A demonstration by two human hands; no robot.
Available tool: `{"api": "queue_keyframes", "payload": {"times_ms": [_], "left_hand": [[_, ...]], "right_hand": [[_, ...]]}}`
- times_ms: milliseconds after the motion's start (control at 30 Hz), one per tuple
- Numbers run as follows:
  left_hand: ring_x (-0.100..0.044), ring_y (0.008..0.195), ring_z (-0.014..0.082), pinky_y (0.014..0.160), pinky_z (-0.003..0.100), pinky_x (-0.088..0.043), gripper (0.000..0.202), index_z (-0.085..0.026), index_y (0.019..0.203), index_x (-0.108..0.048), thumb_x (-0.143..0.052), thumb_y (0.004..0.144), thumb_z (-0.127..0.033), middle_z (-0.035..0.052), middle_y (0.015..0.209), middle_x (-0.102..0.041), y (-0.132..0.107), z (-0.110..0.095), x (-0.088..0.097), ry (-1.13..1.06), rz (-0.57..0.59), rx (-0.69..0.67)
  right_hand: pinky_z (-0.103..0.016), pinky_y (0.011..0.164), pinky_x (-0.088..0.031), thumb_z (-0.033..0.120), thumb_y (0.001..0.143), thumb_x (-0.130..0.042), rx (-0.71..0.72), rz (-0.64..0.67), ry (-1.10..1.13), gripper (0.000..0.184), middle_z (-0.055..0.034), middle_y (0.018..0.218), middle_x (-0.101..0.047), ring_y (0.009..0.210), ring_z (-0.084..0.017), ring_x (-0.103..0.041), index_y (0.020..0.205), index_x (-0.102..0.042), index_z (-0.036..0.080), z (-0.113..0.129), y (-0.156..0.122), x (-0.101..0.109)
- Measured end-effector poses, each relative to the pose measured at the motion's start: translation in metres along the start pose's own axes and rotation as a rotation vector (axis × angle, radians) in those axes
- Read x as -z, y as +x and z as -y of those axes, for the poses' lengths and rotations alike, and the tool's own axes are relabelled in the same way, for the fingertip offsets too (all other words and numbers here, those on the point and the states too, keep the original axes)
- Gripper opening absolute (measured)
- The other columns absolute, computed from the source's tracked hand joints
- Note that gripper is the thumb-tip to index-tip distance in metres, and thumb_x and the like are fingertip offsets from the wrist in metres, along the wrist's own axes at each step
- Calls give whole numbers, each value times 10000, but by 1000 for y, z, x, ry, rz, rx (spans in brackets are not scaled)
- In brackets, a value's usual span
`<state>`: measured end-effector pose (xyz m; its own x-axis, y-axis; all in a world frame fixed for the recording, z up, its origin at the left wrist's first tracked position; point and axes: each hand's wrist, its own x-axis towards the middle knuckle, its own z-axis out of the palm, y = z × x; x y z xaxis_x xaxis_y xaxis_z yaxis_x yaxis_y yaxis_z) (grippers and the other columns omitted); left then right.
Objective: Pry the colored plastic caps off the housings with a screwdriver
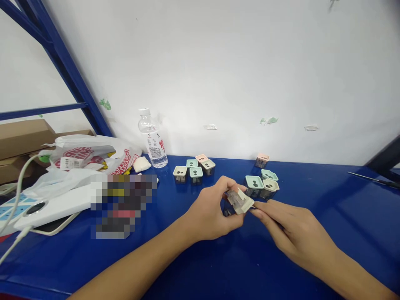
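My left hand (211, 212) is closed around a small cream-lidded pencil sharpener (240, 201), holding it tilted just above the blue table (328, 216). My right hand (289, 227) reaches in from the right with a fingertip touching the sharpener's lower edge; it seems to pinch a thin dark tool that I cannot make out. Several sharpeners with cream, green and pink lids stand in a cluster (195, 168) behind my left hand. Three more stand in a group (261, 184) just beyond the held one. A single pink one (261, 160) stands by the wall.
A water bottle (152, 139) stands near the wall. Plastic bags (84, 160), a white phone (53, 208) with a cable and cardboard boxes (21, 137) crowd the left. A thin dark tool (371, 179) lies at the far right. Blue shelf struts (62, 62) rise on the left.
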<state>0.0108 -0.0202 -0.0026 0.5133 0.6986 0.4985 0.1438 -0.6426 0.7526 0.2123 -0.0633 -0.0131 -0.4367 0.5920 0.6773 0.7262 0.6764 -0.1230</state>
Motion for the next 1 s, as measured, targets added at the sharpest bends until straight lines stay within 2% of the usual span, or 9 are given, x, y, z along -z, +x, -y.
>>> {"api": "queue_keyframes", "payload": {"times_ms": [133,200,267,400,600,867,1000], "left_hand": [[-536,658,107,621,240,-441,327,-204,902,-381,-602,682,-105,4,882,-632,3,1,9,187,0,35],[-465,595,96,554,225,-380,285,-207,870,-370,-609,720,-165,-36,746,-547,4,1,14,284,-5,45],[-432,572,97,530,223,-343,276,-206,858,-372,-628,769,-254,-50,692,-483,6,0,18,369,11,34],[-439,594,112,553,235,-355,268,-203,865,-376,-622,811,-294,-33,718,-483,8,-3,19,477,112,-38],[-452,662,151,568,256,-337,220,-202,881,-384,-587,828,-269,5,779,-510,6,-4,14,628,216,-119],[-456,660,150,565,254,-331,251,-201,893,-402,-607,849,-338,0,777,-511,8,-4,13,653,252,-102],[-470,652,148,560,250,-340,362,-200,877,-421,-643,826,-482,-7,760,-514,8,-3,12,643,242,-116]], "right_hand": [[-226,515,-393,278,996,-434,-93,99,-33,250,26,652,-595,527,-97,-556,878,-644,211,-5,0,5],[-222,517,-399,278,995,-437,-113,104,-28,246,32,669,-614,545,-93,-576,884,-649,222,-6,0,7],[-217,535,-414,262,991,-446,-94,81,-19,220,30,699,-633,577,-92,-599,953,-659,220,-5,1,8],[-232,534,-421,252,990,-450,-2,42,-86,240,9,702,-634,589,-110,-604,1084,-659,178,-2,1,7],[-263,497,-359,269,996,-444,53,55,-202,260,22,632,-579,527,-112,-552,1043,-684,181,0,-2,5],[-281,493,-322,259,1002,-416,77,21,-296,293,21,589,-555,500,-109,-537,999,-694,167,4,-3,4],[-272,474,-320,246,1008,-393,108,-10,-328,315,25,560,-532,461,-102,-500,988,-692,152,6,-2,4]]}}
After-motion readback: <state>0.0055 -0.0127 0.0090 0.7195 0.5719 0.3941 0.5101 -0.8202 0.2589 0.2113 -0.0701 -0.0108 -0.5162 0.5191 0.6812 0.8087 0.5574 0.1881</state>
